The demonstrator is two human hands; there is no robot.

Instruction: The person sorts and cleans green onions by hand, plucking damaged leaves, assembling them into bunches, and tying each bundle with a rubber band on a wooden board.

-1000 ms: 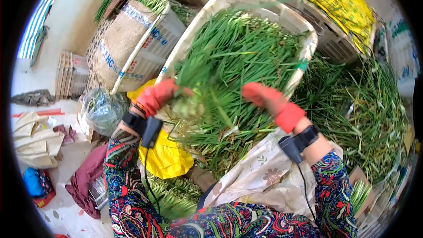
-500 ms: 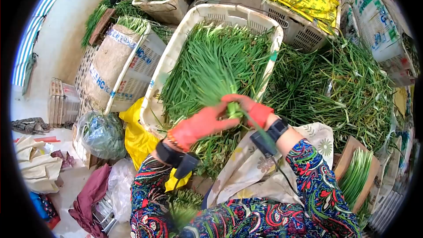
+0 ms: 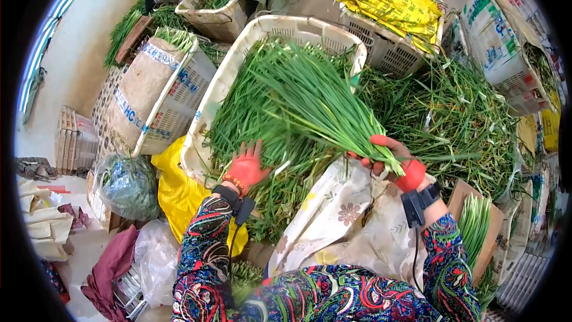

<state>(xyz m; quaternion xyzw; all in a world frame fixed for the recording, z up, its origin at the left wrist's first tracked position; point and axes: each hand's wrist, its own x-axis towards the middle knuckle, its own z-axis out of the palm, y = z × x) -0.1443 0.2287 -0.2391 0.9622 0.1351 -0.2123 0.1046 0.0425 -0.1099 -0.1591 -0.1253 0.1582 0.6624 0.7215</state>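
Note:
My right hand [image 3: 400, 162], in a red glove, is closed round the pale root end of a bunch of garlic chives [image 3: 322, 98]. The long green leaves fan out to the upper left, over a white plastic crate [image 3: 199, 120] full of more greens. Fingers spread, my left hand [image 3: 246, 166], also red-gloved, rests at the crate's near left side against the loose leaves and holds nothing. A patterned cloth [image 3: 333, 203] lies over my lap, below the bunch.
A heap of loose greens [image 3: 453, 125] spreads to the right. Beside my right arm is a wooden holder with trimmed stalks [image 3: 473, 226]. Yellow sacks [image 3: 390, 3] top a crate at the back. A yellow bag [image 3: 179, 185] and a tilted crate [image 3: 179, 101] stand left.
My hands have moved apart. The right one has carried the bunch to the right, its leaves now slanting to the upper left; the left one has let go and opened.

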